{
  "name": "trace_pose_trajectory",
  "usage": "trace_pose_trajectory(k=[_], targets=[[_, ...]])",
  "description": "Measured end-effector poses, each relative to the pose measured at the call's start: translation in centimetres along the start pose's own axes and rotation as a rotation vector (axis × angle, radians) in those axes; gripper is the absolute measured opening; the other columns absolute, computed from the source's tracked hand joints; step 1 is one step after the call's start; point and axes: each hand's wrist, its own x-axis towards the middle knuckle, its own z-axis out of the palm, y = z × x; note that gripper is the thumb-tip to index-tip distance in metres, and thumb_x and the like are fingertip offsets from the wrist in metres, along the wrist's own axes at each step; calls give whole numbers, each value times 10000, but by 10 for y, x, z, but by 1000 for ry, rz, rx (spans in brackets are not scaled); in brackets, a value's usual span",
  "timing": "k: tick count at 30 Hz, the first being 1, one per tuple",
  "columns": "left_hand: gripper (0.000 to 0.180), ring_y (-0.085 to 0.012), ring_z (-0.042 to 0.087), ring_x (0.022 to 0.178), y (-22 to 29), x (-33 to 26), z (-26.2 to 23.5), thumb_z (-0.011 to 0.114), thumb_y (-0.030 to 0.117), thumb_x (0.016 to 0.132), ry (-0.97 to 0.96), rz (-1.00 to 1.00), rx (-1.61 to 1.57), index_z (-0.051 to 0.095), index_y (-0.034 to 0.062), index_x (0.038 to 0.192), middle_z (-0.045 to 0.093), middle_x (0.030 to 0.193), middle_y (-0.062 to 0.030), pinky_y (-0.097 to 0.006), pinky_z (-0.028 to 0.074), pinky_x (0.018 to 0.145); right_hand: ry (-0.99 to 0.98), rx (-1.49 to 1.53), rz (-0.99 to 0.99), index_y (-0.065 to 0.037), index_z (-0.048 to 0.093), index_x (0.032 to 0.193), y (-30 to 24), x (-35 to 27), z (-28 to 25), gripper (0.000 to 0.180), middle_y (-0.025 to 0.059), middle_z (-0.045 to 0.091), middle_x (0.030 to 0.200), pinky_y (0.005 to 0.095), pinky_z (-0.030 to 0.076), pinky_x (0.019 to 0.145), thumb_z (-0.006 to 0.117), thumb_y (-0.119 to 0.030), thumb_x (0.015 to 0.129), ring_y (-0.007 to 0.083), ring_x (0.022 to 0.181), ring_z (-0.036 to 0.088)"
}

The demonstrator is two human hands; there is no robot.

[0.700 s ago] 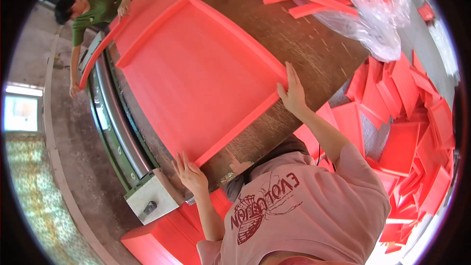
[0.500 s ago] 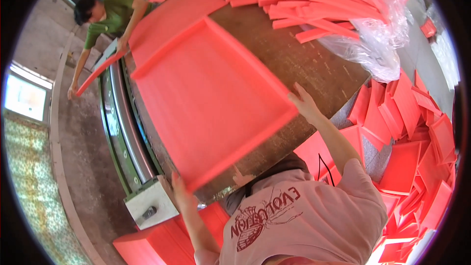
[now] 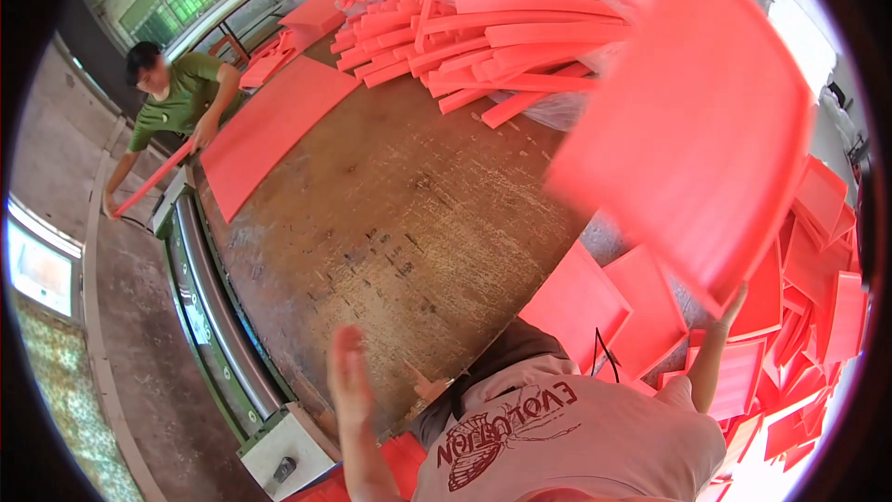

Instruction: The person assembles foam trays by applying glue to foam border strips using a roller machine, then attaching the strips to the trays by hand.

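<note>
A pink foam tray (image 3: 692,130), a flat sheet with raised edges, is tilted in the air at the right and blurred by motion. My right hand (image 3: 734,305) is closed at its lower corner; the tray partly hides the fingers. Over the near edge of the brown worktable (image 3: 409,223) my left hand (image 3: 350,374) is raised, fingers stretched out, holding nothing. A flat pink foam sheet (image 3: 279,125) lies at the table's far left.
Pink foam strips (image 3: 520,37) are heaped with clear plastic at the far side. A metal roller (image 3: 228,316) runs along the table's left edge. Beyond it a co-worker in green (image 3: 186,98) holds a pink strip. Many foam trays (image 3: 650,297) pile up on the floor at right.
The foam tray has left the tabletop and swung up to the right with my right hand. My left hand has let go of it. The co-worker still holds a strip.
</note>
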Motion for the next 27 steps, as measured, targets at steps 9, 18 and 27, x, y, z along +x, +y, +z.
trace_pose_trajectory(k=[9,18,27], targets=[[399,-338,547,779,-50,-256,-290,432,306,905,961,-117,1873,472,50,1209,563,935,-164,-465,448,652,-361,-1002,-1055,-13,472,1157,123,-50,322,430,175,518,1092,370,420,868,619,-129,770,300,979,531],[400,-351,550,821,7,-237,-293,430,295,910,1038,-290,1804,464,46,1221,558,981,-178,-459,455,674,-585,-1679,-1456,-55,383,1292,206,-58,596,497,153,432,1282,413,287,998,440,-278,850,289,1281,259],[400,-364,554,862,67,-148,-264,427,285,915,984,-389,1757,455,43,1233,553,1027,-192,-452,462,696,-904,-1131,-1829,-84,560,868,90,-198,622,129,85,606,774,339,493,551,528,-148,761,212,656,617]])
